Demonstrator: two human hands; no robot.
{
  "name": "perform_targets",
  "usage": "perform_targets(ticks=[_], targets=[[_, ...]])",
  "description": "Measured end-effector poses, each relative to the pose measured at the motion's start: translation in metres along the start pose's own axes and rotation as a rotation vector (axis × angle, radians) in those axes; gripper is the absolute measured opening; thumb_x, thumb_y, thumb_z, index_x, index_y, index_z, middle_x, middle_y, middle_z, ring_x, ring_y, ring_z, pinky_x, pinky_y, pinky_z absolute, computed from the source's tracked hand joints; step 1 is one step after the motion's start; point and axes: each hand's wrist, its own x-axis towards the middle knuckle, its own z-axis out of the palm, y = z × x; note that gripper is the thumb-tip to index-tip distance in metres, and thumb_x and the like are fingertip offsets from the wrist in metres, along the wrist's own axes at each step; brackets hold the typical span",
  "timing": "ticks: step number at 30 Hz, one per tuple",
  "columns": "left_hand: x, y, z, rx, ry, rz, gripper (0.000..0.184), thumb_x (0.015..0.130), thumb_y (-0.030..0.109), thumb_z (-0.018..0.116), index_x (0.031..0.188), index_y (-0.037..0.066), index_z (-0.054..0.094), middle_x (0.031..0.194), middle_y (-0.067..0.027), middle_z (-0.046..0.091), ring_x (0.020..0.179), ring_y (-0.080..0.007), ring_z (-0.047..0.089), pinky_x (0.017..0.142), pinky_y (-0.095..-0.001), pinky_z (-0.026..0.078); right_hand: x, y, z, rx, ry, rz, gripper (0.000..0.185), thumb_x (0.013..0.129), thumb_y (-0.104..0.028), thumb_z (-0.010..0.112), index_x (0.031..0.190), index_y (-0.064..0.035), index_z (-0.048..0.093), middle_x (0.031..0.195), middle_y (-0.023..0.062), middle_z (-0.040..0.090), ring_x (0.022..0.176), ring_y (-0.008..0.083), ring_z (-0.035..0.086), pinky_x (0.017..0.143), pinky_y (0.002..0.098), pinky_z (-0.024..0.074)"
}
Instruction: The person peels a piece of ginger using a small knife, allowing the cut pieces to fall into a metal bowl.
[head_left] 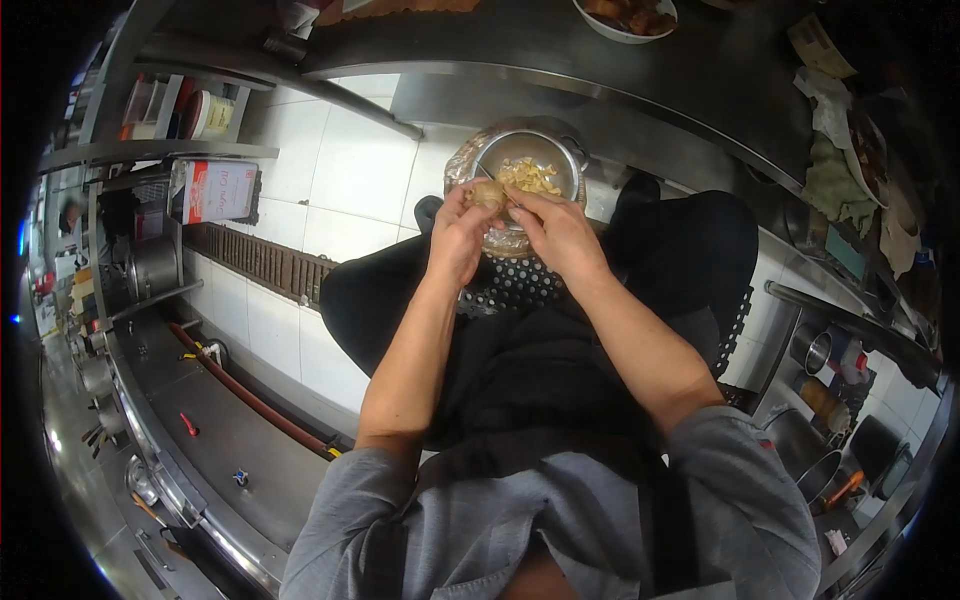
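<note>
Lump [486, 194], pinched in left hand [460, 232] over near-left edge of pot [579, 164], met by curled right hand [556, 234]; couldn't tell the latter's hold. Seemingly mid-trimming, given yellow pieces [534, 176]; likely called for steady turning next.

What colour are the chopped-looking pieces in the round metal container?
The pieces are pale yellow; the head view shows them best.

Rounded tan lump [487, 193] over metal bowl [559, 150] of yellowish pieces [531, 177]
</note>
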Motion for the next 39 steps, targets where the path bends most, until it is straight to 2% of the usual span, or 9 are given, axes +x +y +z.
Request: perform_targets(ticks=[4,6,8,10,20,25,30,33,39], targets=[[0.002,0.003,-0.006,0.077,0.048,0.008,0.041,0.082,-0.006,0.057,0.122,-0.002,0.050,0.112,-0.0123,0.059,0.098,-0.0190,0.058,0.077,-0.0290,0.048,0.002,-0.003,-0.005,0.207,-0.146,0.426,0.033,0.091,-0.016,0.061,0.122,-0.0056,0.063,0.095,0.0154,0.069,0.080,0.0295,0.067,0.074,0.0376,0.0517],[0.002,0.005,-0.008,0.113,0.079,0.026,0.044,0.080,-0.008,0.056,0.123,-0.001,0.051,0.115,-0.0127,0.058,0.100,-0.0191,0.058,0.078,-0.0289,0.048,0.006,-0.003,-0.013,0.499,-0.051,0.630,0.031,0.093,-0.014,0.060,0.124,-0.0076,0.064,0.077,0.0036,0.064,0.053,0.0059,0.053,0.048,0.0253,0.0450],[0.002,0.006,-0.006,0.097,0.039,0.045,0.048,0.077,-0.010,0.055,0.123,0.001,0.051,0.119,-0.0128,0.055,0.103,-0.0187,0.056,0.079,-0.0287,0.048,0.004,0.005,-0.011,0.365,-0.032,0.539,0.034,0.092,-0.015,0.062,0.125,-0.0073,0.063,0.074,0.0033,0.064,0.054,0.0081,0.054,0.051,0.0259,0.0461],[0.002,0.006,-0.003,0.086,0.033,0.057,0.047,0.077,-0.010,0.055,0.123,0.001,0.051,0.118,-0.0126,0.056,0.103,-0.0187,0.056,0.080,-0.0287,0.047,0.003,-0.004,-0.013,0.202,-0.066,0.468,0.035,0.090,-0.024,0.063,0.121,-0.0097,0.065,0.101,0.0184,0.070,0.079,0.0276,0.067,0.077,0.0356,0.0518],[-0.001,0.002,0.000,0.212,0.087,0.156,0.040,0.080,-0.005,0.061,0.118,0.002,0.052,0.112,-0.0097,0.059,0.101,-0.0173,0.056,0.084,-0.0288,0.047,-0.008,-0.003,-0.007,0.136,-0.128,0.306,0.035,0.089,-0.023,0.064,0.119,-0.0063,0.065,0.100,0.0190,0.069,0.085,0.0272,0.067,0.081,0.0346,0.0514],[0.003,0.003,-0.015,0.150,0.045,0.011,0.042,0.076,-0.010,0.060,0.116,0.001,0.053,0.113,-0.0103,0.058,0.101,-0.0176,0.057,0.087,-0.0280,0.047,0.002,0.002,-0.013,0.508,0.009,0.590,0.028,0.093,-0.020,0.062,0.111,0.0012,0.064,0.079,0.0066,0.067,0.052,0.0089,0.057,0.044,0.0225,0.0422],[-0.004,0.002,-0.002,0.193,-0.189,-0.029,0.048,0.071,-0.015,0.057,0.115,0.003,0.055,0.127,-0.0087,0.051,0.116,-0.0200,0.053,0.094,-0.0297,0.045,0.003,0.002,-0.015,0.737,-0.026,0.674,0.023,0.093,-0.018,0.063,0.104,0.0023,0.063,0.081,0.0080,0.065,0.051,0.0097,0.057,0.041,0.0217,0.0403],[-0.006,0.001,-0.002,0.347,-0.300,0.107,0.055,0.065,-0.017,0.056,0.116,0.006,0.056,0.145,-0.0038,0.032,0.139,-0.0199,0.030,0.103,-0.0304,0.038,0.002,0.009,-0.011,0.848,-0.008,0.658,0.020,0.091,-0.014,0.064,0.103,0.0019,0.062,0.081,0.0086,0.065,0.055,0.0108,0.059,0.041,0.0218,0.0407],[-0.052,0.075,0.057,0.943,-0.326,0.590,0.039,0.067,-0.008,0.059,0.106,0.000,0.059,0.121,-0.0142,0.056,0.118,-0.0243,0.053,0.098,-0.0352,0.043,0.001,0.010,-0.017,0.822,0.058,0.627,0.023,0.085,-0.006,0.067,0.107,0.0017,0.062,0.079,0.0096,0.067,0.061,0.0111,0.061,0.042,0.0210,0.0404]])
